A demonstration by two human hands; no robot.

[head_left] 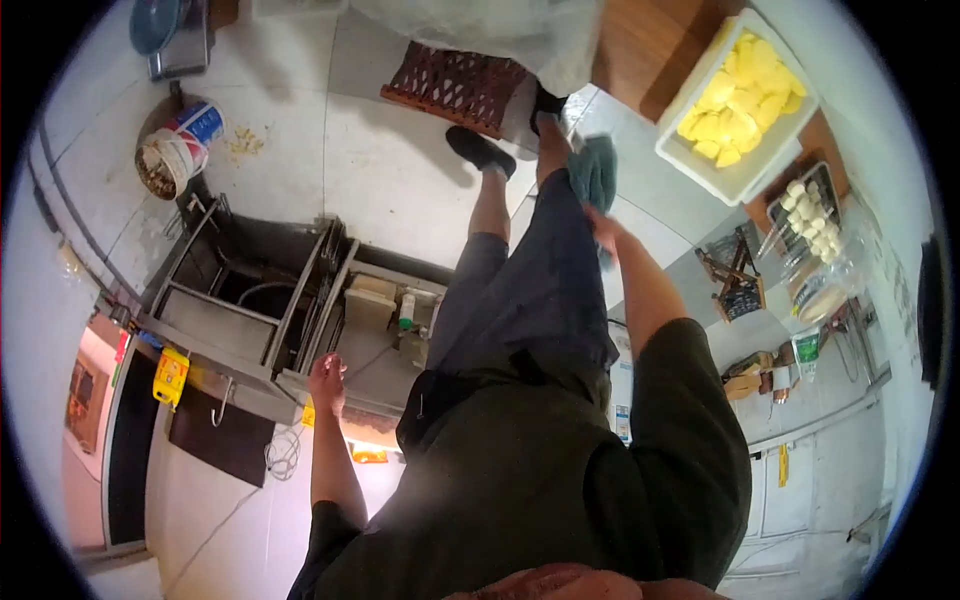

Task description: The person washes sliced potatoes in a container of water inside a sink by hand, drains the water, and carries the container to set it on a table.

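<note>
My right hand (603, 228) is closed around a dark green cloth (594, 172), which hangs beside my leg, blurred at its edges. At the left, my left hand (328, 383) is held out over the edge of a metal counter unit (290, 378). Its fingers are loosely curled and slightly apart, with no object visible in them. Close to it, an open recess holds a pale box (370, 300) and a white bottle with a green label (407, 311).
A white tub (735, 180) of yellow slices stands on a brown table (650, 50). Skewered white balls (810, 220) lie in a tray at right. A bucket (180, 150) sits on the stained floor at left. A brown lattice crate (460, 85) lies near my feet.
</note>
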